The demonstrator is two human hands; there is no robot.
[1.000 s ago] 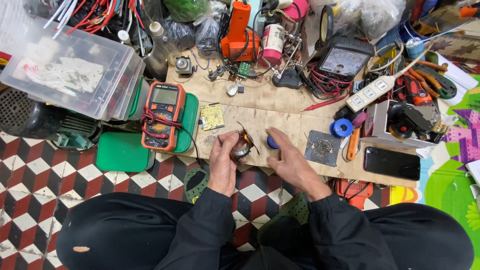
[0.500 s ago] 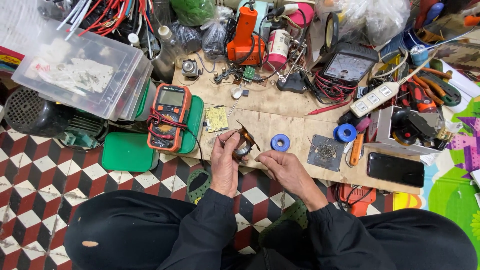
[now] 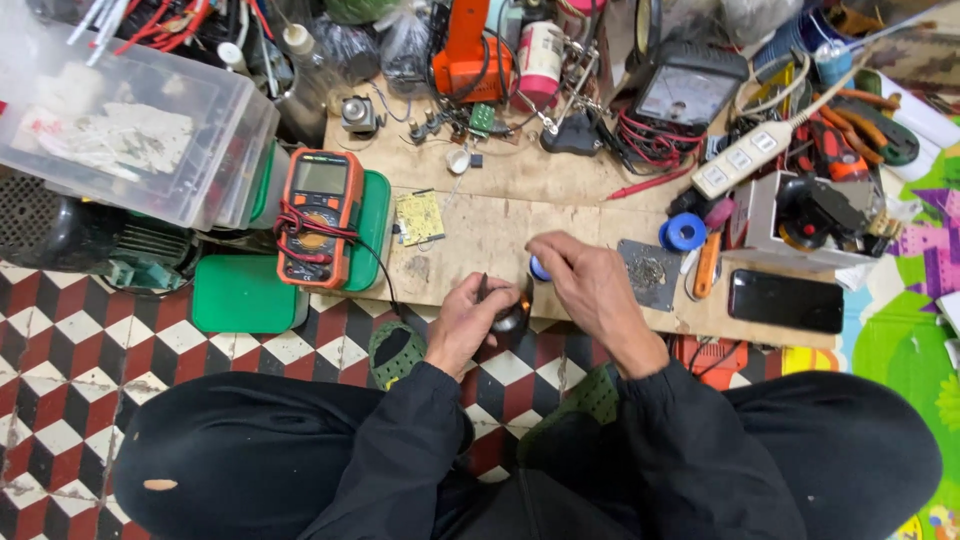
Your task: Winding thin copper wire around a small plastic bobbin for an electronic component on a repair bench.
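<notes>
Low wooden tabletop (image 3: 500, 235) over a red/white/black checkered tile floor (image 3: 70, 340), cluttered with electronics gear; person sits at the near edge, dark sleeves and trousers. Left hand (image 3: 468, 322) is closed around a small dark metal part with copper-coloured bits (image 3: 510, 318), held at the near edge of the tabletop, just off the board. Right hand (image 3: 590, 290) sits just right of it, fingers curled down over a small blue roll (image 3: 538, 268) on the tabletop; roll mostly hidden, so can't tell if the fingers actually pinch it or just touch. Hands are close, not touching as far as I can see. Right of the right hand: grey metal plate (image 3: 650, 272), then orange-handled tool (image 3: 706, 265), blue tape roll (image 3: 685, 232), black phone (image 3: 786, 301) face up near the edge. Left of the hands: small yellow-green circuit board (image 3: 419, 216), orange multimeter (image 3: 318, 215) with leads wrapped round it, lying on a green lid (image 3: 245, 293). Far left: clear plastic bin (image 3: 130, 125). Far side: orange tool (image 3: 468, 45), analog meter (image 3: 687, 92), white power strip (image 3: 755, 158), red pliers (image 3: 830, 150).
</notes>
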